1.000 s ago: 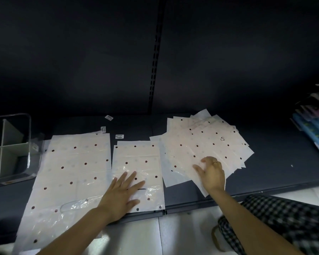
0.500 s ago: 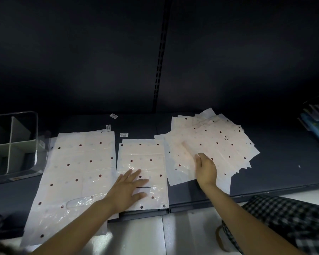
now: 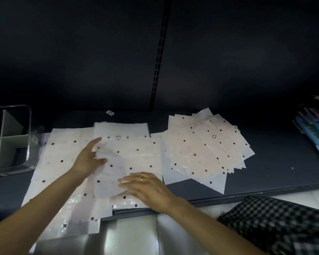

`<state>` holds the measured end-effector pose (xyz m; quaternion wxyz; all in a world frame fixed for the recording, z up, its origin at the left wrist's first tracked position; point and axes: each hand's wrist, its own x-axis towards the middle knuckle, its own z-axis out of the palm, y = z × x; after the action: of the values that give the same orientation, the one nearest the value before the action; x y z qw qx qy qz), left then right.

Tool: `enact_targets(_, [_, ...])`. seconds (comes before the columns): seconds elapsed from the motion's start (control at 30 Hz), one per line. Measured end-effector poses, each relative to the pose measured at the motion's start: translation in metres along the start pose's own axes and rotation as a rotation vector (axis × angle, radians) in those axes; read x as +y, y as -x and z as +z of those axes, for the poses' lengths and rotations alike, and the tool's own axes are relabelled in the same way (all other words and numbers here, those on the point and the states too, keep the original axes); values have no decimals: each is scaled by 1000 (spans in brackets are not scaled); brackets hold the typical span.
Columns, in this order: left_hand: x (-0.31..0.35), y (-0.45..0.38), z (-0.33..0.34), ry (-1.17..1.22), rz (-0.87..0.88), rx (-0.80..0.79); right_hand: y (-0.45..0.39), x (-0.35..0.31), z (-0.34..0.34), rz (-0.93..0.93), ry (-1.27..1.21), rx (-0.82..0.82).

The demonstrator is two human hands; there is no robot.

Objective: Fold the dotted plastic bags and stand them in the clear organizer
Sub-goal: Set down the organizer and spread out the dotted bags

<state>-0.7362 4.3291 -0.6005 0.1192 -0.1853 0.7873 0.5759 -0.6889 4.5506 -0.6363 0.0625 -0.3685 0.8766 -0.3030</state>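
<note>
— Head view: we see the dark shelf (image 3: 265,173) carrying a large flat dotted bag (image 3: 63,162), a fanned pile of bags (image 3: 206,150) and the clear organizer (image 3: 9,137) at far left. And our hands?

— Our left hand (image 3: 88,161) and right hand (image 3: 147,186), fingers straight, gripping nothing, press a smaller bag (image 3: 133,162) at centre. We judge folding goes best by squaring edges and smoothing out air before creasing.

Both hands (image 3: 118,172) lie flat on a dotted bag (image 3: 134,159).
</note>
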Motion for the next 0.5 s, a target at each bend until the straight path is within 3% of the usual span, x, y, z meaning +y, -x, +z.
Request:
enact_targets(0.07, [-10,-5,-10,-159,81,134,1,12,-7,117,23,6])
enact_targets(0.17, [-28,-13,-32,-345,126,303,11,48,-30,486,18,176])
enact_targets(0.23, [-42,-14,-51,-449,129,359,26,78,-50,722,102,266])
enact_targets(0.33, [-66,-16,-77,-548,116,399,57,118,-75,1009,241,259])
enact_targets(0.4, [-82,-21,-90,-633,143,377,73,133,-88,1129,227,229])
enact_targets(0.5, [-99,-27,-103,-708,136,343,82,142,-98,1137,294,208])
